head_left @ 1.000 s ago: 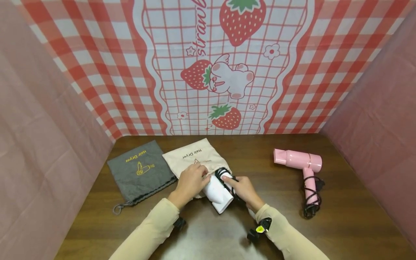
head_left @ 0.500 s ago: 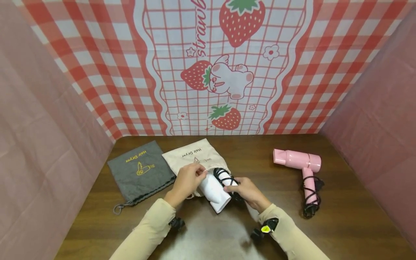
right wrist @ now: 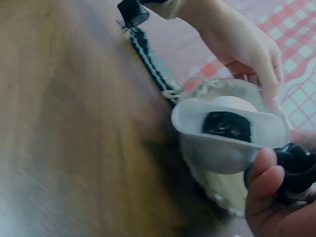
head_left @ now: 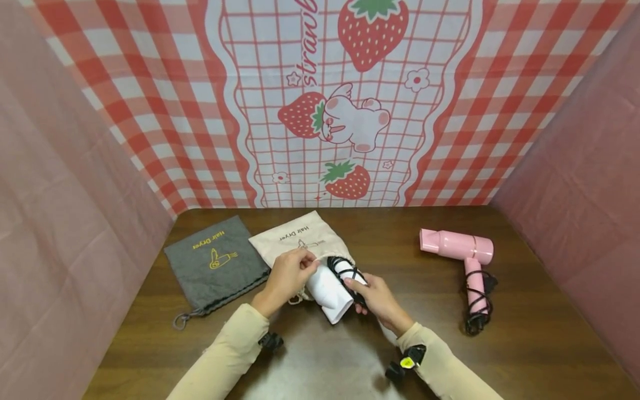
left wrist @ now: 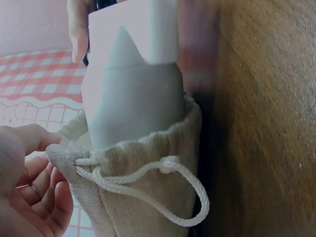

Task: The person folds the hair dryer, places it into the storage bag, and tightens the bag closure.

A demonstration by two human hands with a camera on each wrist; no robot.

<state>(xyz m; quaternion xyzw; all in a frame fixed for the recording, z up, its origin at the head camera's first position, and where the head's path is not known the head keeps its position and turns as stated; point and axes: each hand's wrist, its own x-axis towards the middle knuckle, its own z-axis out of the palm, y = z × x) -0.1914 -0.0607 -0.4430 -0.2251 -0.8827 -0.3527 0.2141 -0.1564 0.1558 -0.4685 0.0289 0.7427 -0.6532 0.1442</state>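
Here, table (head_left: 400,253), checked backdrop (head_left: 510,94); left grip (head_left: 288,275) closed on bag (head_left: 305,230), right grip (head_left: 378,297) round hairdryer (head_left: 327,289)

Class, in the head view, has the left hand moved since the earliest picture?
Yes: the left hand moved slightly left, closer to the grey bag, which lies still.

- Brown wood tbl (head_left: 540,333)
- Pink hair dryer (head_left: 455,245) on R, blk cord (head_left: 474,323) wound round handle (head_left: 472,265)
- Gray bag (head_left: 200,266), flat on L, w/ yellow words & pic
- Red & wht checked cloth (head_left: 500,83) at back, w/ strawberries (head_left: 372,41) & wht critter (head_left: 357,123)
- Pink cloth (head_left: 75,222), L & R sides
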